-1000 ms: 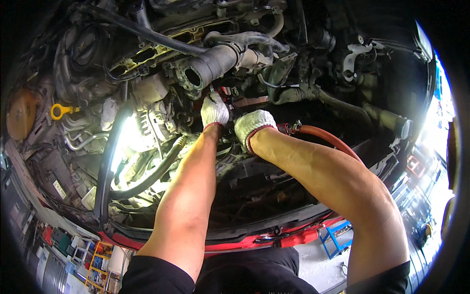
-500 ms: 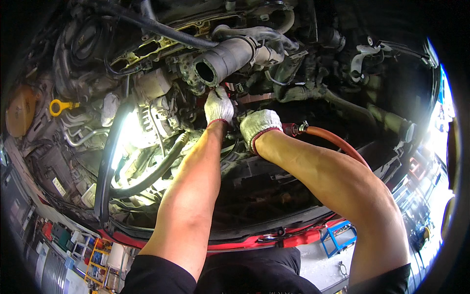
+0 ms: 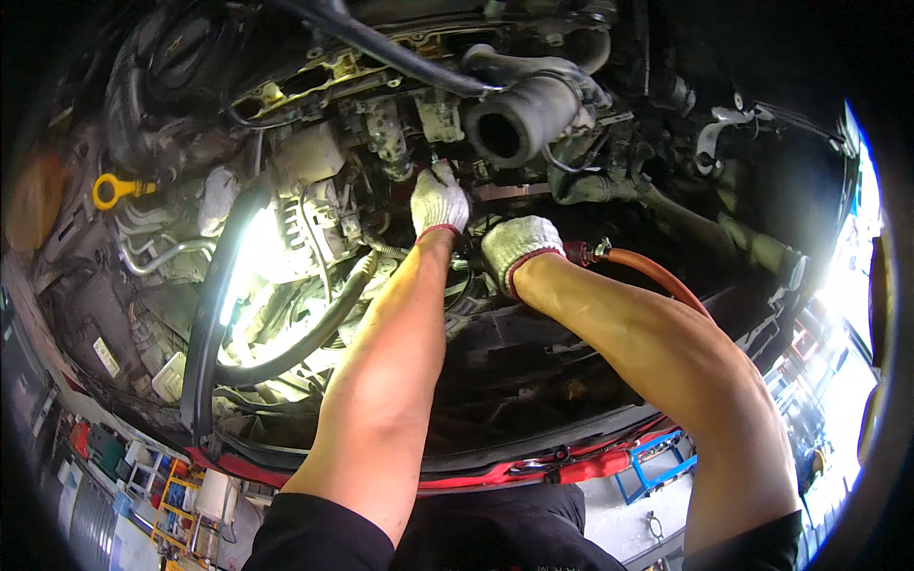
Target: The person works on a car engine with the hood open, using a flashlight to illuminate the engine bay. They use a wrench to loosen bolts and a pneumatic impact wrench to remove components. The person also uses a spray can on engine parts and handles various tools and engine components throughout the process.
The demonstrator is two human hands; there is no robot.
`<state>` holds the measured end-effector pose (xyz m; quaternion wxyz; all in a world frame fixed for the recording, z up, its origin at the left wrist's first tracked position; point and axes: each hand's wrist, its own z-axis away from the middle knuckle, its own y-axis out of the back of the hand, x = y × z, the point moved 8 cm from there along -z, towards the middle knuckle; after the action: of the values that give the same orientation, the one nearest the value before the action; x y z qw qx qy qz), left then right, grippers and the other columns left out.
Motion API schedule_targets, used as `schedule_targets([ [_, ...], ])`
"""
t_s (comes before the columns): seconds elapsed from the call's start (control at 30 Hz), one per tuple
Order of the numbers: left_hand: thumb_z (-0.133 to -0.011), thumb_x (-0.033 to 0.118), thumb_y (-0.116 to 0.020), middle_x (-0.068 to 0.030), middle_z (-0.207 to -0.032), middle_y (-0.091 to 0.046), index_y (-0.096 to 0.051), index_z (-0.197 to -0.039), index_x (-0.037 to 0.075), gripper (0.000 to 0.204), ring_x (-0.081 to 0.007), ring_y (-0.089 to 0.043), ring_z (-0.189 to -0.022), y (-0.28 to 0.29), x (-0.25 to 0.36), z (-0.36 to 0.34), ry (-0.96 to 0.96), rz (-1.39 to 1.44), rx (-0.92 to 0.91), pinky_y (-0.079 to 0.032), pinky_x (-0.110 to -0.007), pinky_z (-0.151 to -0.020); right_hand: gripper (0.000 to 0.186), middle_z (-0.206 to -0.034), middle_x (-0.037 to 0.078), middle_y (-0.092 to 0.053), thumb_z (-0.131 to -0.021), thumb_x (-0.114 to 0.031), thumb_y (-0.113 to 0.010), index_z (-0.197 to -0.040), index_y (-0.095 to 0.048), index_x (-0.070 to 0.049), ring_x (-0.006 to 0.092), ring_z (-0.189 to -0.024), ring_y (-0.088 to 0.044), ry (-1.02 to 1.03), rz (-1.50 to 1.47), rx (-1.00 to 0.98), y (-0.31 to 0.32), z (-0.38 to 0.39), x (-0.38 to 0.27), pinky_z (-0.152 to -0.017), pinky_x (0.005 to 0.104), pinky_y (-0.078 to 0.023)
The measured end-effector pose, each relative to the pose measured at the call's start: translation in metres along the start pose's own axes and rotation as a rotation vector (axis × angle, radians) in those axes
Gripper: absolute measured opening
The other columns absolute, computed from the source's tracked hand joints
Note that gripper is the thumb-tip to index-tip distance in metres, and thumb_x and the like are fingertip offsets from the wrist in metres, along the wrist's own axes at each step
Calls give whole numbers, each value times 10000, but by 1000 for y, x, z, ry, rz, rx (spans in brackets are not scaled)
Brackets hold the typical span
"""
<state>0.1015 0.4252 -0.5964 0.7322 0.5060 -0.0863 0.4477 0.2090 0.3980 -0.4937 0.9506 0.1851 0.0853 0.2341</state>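
Both gloved hands sit a touch lower in frame than a second ago, deep in the engine bay. Left hand (image 3: 439, 200) presses on a red part below the open black intake pipe (image 3: 519, 122); whether its grip is closed, I cannot tell. Right hand (image 3: 517, 246) is closed around an air tool fed by the orange hose (image 3: 657, 276). Yellow dipstick ring (image 3: 111, 190) at left; white label (image 3: 107, 357) lower left.

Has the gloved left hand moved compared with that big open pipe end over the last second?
Hardly: the left hand stays just below-left of the open pipe end; the whole view shifted instead.
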Motion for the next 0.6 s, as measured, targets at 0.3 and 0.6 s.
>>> schedule_targets([
  [0.3, -1015, 345, -456, -310, -914, -676, -543, -1041, -30, 385, -436, -679, -884, 1, 5, -1, 177, -6, 2, -552, -481, -757, 240, -1034, 150, -738, -865, -198, -592, -1002, -765, -105, 317, -947, -720, -84, -152, 73, -5, -6, 9, -792, 422, -566],
  [0.6, -958, 361, -520, -309, -1028, -668, -601, -1100, -8, 404, -456, -646, -1003, 2, 5, 1, 164, 0, 36, -508, -514, -881, 258, -1104, 74, -745, -875, -207, -633, -1083, -767, -136, 255, -1020, -719, -49, -126, 0, -9, -6, 7, -789, 408, -567],
])
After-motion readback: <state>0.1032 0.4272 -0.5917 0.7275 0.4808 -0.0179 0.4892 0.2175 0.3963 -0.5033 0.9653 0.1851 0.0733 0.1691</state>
